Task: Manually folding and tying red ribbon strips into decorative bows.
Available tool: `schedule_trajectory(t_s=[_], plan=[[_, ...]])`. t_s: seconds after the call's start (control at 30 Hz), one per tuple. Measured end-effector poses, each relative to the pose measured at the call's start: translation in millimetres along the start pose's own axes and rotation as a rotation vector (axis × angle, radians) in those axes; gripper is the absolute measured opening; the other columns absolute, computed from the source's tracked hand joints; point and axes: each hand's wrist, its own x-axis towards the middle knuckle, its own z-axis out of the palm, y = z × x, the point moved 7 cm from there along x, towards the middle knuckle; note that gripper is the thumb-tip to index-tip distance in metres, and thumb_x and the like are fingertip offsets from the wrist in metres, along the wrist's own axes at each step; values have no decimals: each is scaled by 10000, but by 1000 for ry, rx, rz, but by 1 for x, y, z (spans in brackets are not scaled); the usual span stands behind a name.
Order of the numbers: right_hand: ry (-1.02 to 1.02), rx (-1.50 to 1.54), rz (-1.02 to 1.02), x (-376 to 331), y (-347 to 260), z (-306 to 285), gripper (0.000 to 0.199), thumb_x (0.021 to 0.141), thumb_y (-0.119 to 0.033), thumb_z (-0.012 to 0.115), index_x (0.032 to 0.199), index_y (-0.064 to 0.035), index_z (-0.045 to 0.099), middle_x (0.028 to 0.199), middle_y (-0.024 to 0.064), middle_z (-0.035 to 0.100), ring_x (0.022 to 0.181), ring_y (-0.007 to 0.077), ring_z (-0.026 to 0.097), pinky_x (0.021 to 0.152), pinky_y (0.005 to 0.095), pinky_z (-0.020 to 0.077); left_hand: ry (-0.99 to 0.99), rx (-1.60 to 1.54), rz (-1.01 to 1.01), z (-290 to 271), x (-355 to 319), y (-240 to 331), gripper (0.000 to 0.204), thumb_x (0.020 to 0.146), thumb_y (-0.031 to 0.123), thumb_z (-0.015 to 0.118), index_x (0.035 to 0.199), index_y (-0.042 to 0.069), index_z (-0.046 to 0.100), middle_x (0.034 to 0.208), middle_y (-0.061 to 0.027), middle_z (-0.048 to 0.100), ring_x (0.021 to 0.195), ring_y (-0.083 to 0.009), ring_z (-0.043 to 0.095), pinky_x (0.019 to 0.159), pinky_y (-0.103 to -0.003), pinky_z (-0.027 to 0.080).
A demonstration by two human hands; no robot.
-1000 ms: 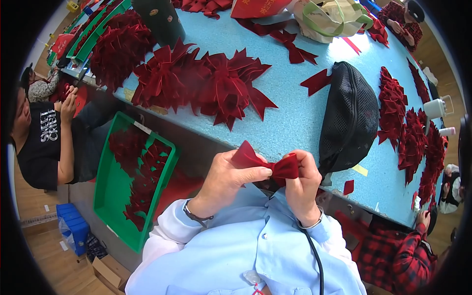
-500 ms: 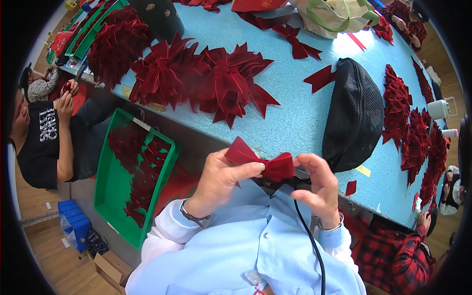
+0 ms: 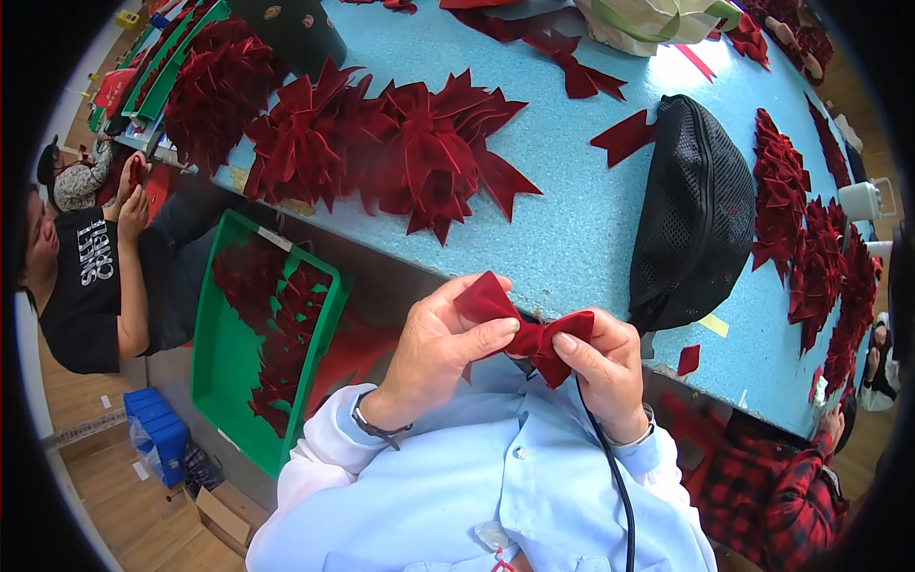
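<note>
Two hands meet at the centre of the view, just above the pale blue shirt: the left hand (image 3: 434, 353) and the right hand (image 3: 600, 372) pinch one dark red velvet bow (image 3: 524, 324) between them. The left thumb and fingers close on the bow's left loop and knot; the right thumb and forefinger grip its right loop. The bow hangs in the air just in front of the near edge of the light blue worktop (image 3: 572, 219), not touching it. One black cord (image 3: 610, 467) runs down from the right hand toward six o'clock.

At nine o'clock from the hands, one green tray (image 3: 214, 362) sits below the worktop edge, holding many red fabric pieces, too tangled to count. At two o'clock, one black mesh bag (image 3: 696, 219) lies on the worktop, with one small red scrap (image 3: 688, 359) near its lower end.

Farther off, at eleven to twelve o'clock, one large heap of finished red bows (image 3: 391, 143) lies on the worktop; the count cannot be told. At three o'clock, a row of red bows (image 3: 810, 248) runs along the far right edge.

At nine o'clock, well apart, one seated person in a black shirt (image 3: 91, 286) holds both hands raised.
</note>
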Motion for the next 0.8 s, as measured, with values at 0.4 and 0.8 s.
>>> schedule_trajectory(t_s=[0.4, 0.8], plan=[[83, 36, -95, 7, -17, 1, 210, 776, -42, 635, 952, 62, 587, 876, 95, 640, 764, 127, 600, 735, 247, 472, -48, 265, 142, 9, 2, 12, 543, 748, 61, 726, 1203, -49, 449, 1006, -118, 630, 926, -163, 609, 822, -288, 492], [6, -217, -54, 7, -6, -5, 207, 738, -12, 690, 913, 48, 597, 872, 100, 643, 766, 134, 608, 715, 247, 490, -3, 60, 17, 15, 13, 3, 556, 743, 13, 714, 1207, -39, 412, 967, -108, 621, 896, -156, 602, 786, -281, 495]])
